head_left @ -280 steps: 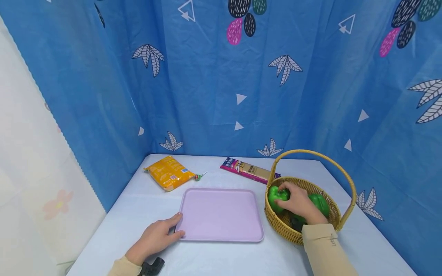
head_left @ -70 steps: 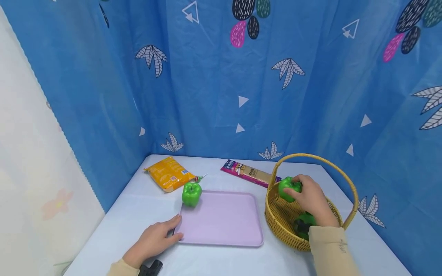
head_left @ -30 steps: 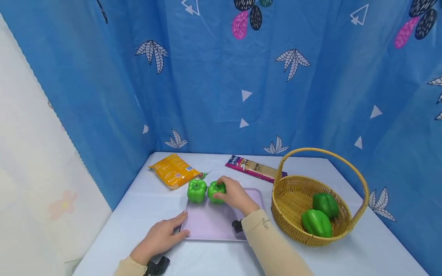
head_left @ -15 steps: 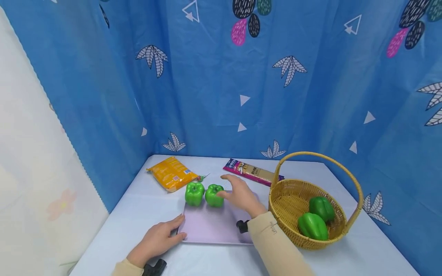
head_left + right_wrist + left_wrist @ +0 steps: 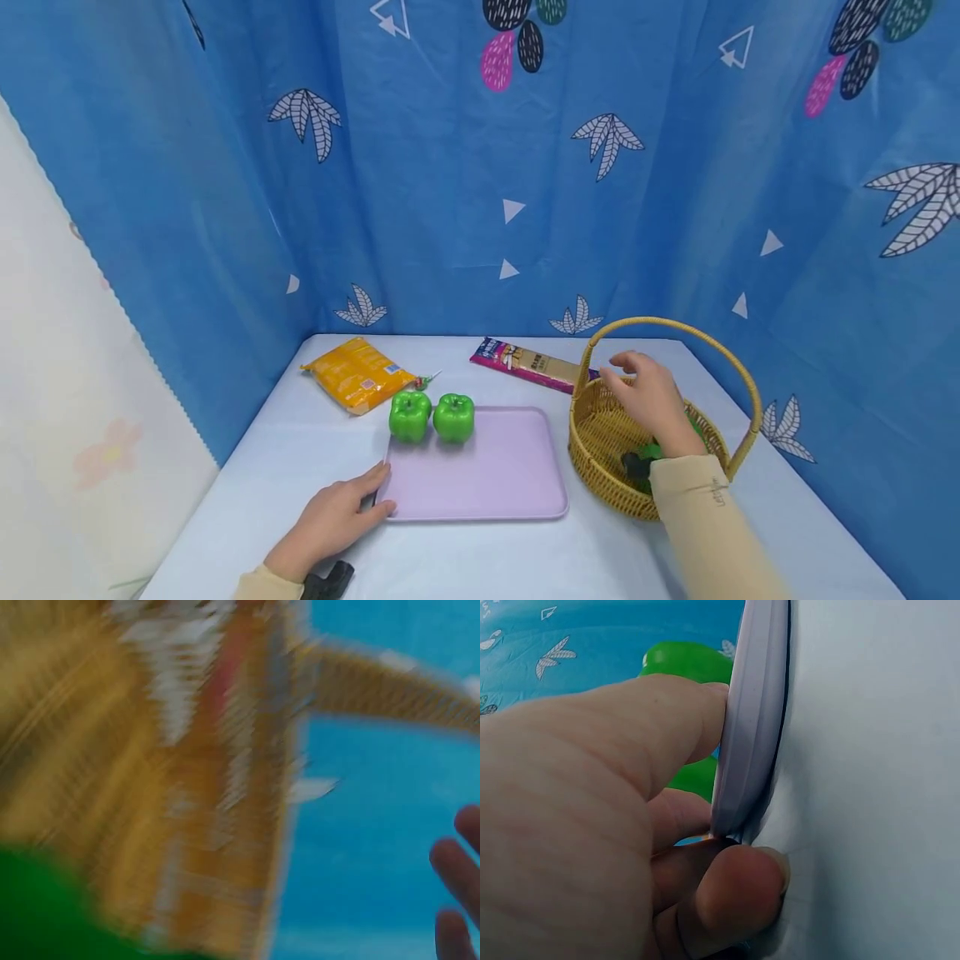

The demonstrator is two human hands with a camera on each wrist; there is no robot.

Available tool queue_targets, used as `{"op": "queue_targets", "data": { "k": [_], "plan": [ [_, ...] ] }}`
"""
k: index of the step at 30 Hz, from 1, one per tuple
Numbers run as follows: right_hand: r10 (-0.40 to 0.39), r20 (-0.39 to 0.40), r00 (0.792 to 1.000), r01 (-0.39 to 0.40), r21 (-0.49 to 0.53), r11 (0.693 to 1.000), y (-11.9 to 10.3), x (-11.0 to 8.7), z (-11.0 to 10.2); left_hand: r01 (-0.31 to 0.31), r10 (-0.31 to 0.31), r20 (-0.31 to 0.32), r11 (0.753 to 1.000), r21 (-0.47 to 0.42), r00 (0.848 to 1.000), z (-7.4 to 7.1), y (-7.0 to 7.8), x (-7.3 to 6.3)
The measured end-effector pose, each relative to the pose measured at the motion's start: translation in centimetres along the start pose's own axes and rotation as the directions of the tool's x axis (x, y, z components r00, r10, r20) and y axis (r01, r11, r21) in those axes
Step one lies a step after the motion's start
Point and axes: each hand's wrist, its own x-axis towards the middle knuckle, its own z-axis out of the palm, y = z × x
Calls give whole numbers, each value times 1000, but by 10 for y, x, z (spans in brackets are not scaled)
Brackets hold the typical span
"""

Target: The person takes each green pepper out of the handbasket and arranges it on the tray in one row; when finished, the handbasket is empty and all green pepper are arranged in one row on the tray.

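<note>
My left hand [image 5: 330, 521] rests at the left edge of a lilac tray [image 5: 495, 475], its thumb and fingertips touching the rim; the left wrist view shows them close against the tray's side wall [image 5: 754, 712]. Two green bell peppers, one at the corner [image 5: 409, 417] and one beside it [image 5: 453, 418], stand along the tray's back left. Over a wicker basket [image 5: 600, 467] is my right hand [image 5: 651, 400], fingers spread and holding nothing. Green bell pepper [image 5: 45, 915] shows blurred inside the basket in the right wrist view; my wrist and forearm mostly hide the basket's peppers in the head view.
The basket's tall arched handle [image 5: 660, 321] rises around my right hand. Behind the tray lie an orange packet [image 5: 358, 375], a small lollipop [image 5: 422, 382] and a long purple-and-tan packet [image 5: 528, 365]. A blue curtain [image 5: 450, 167] stands at the table's back.
The right hand first set a green bell pepper at the tray's corner, then carried a second beside it and let go. It has since swung right, back over the basket. The left hand stays put.
</note>
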Motion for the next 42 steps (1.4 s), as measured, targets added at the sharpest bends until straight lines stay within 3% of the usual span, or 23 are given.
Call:
{"op": "queue_targets", "data": {
  "k": [3, 7, 10, 18, 28, 36, 42],
  "plan": [
    [98, -80, 992, -106, -98, 990, 30, -8, 11, 15, -15, 2, 1000, -2, 1000, 0, -2, -1],
    [249, -131, 960, -267, -140, 954, 52, -20, 26, 27, -27, 8, 1000, -9, 1000, 1, -4, -4],
    [325, -93, 941, -336, -137, 932, 58, -25, 26, 24, -24, 7, 1000, -10, 1000, 2, -5, -4],
    [438, 63, 897, -425, -154, 892, 67, -26, 23, -2, 2, -10, 1000, -15, 1000, 3, -2, 0],
    [420, 49, 906, -405, -179, 896, 70, -26, 24, -7, 6, -11, 1000, -12, 1000, 6, 1, 0],
    [368, 24, 930, -357, -190, 915, 67, -26, 25, -3, 3, -9, 1000, -8, 1000, 3, 2, 0],
    [286, -59, 956, -292, -140, 946, 65, -21, 29, 3, -3, -18, 1000, -13, 1000, 1, 2, -1]
  ]
}}
